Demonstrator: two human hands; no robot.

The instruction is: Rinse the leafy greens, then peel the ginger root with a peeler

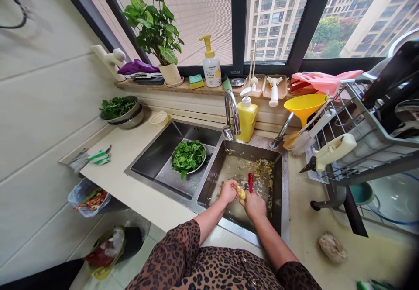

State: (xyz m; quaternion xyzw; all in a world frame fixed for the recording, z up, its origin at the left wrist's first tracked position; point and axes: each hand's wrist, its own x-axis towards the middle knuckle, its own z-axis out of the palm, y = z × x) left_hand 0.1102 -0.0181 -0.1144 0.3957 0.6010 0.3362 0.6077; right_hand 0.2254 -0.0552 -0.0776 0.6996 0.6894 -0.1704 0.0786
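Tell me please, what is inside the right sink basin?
The right sink basin holds cloudy water with brownish scraps, thickest toward the far right. Over it, the left hand holds a yellowish piece near the right hand. The bottom below scraps and hands cannot be seen.

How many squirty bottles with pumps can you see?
2. The white bottle with a yellow pump stands on the window ledge. The yellow bottle with a white pump is lower down, beside the curved tap.
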